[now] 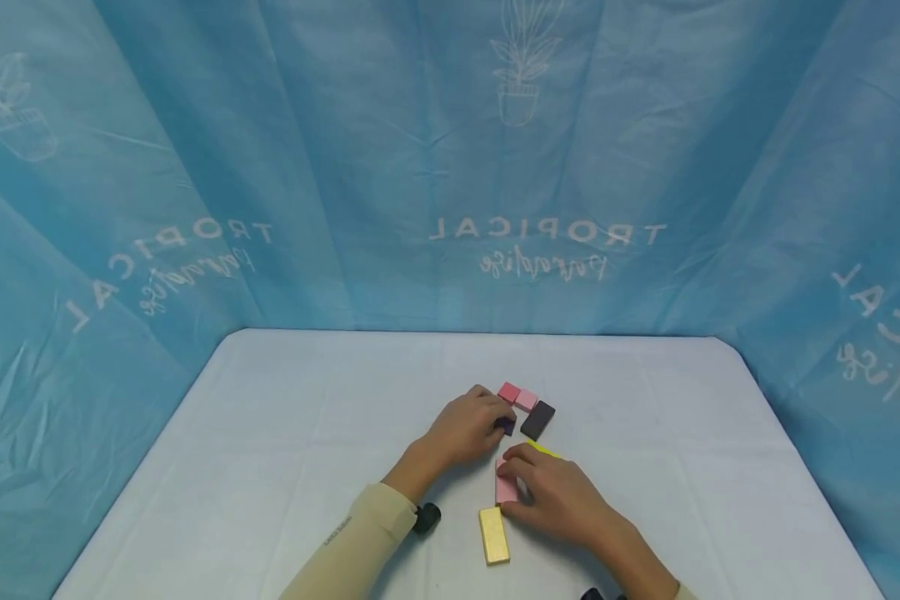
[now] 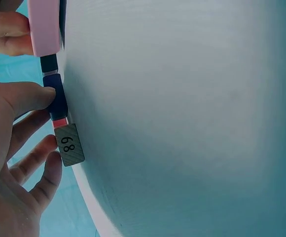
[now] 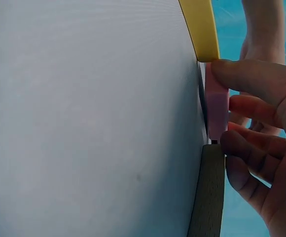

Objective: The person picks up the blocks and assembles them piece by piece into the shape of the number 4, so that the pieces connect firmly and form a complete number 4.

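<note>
My left hand (image 1: 468, 425) pinches a small navy block (image 2: 59, 96) standing on the table, its thumb on the block's near face. By its other fingertips is a grey wooden block end (image 2: 69, 144) with printed digits. My right hand (image 1: 562, 496) grips a pink block (image 1: 506, 483) lengthwise, thumb at the near end and fingertips at the far end. Beside that thumb, a gold-yellow block (image 1: 494, 536) lies nearest me. A bright yellow block (image 1: 543, 448) is mostly hidden behind the right hand.
Past the left fingertips sit a red block (image 1: 508, 392) and a light pink block (image 1: 526, 400) side by side, with a black block (image 1: 537, 421) angled near them. The white tabletop (image 1: 307, 417) ends at blue printed curtains (image 1: 390, 167) on three sides.
</note>
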A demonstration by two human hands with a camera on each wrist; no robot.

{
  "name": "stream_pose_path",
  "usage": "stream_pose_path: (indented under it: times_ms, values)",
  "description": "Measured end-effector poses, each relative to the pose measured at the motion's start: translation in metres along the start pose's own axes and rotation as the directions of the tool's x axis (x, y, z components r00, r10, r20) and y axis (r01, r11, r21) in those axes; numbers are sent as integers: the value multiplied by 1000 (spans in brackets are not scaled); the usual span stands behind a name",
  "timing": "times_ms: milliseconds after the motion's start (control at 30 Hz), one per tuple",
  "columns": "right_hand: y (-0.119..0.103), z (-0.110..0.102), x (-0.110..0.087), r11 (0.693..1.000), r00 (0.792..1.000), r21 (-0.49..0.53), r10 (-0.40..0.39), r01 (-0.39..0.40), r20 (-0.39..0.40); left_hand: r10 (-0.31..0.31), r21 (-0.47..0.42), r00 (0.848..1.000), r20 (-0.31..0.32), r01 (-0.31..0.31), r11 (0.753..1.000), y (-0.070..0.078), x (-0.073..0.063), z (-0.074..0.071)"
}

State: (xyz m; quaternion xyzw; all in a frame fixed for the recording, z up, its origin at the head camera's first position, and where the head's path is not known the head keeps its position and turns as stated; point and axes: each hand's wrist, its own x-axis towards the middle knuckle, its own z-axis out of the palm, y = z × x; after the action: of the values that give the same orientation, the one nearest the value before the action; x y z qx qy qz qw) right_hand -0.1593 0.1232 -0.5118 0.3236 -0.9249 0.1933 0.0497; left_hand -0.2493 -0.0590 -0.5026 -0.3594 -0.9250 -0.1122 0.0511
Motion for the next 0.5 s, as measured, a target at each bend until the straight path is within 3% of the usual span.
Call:
stream_pose_path:
  times_ms: [267, 500]
  values:
    - [-4, 1, 6, 999, 995, -13, -39, 38, -88, -22, -20, 999, 25, 22, 1000, 1, 1, -1]
    - [-11, 2, 11, 997, 1000, 82, -3, 1, 22, -40, -20, 999, 32, 41, 999, 1, 1, 0]
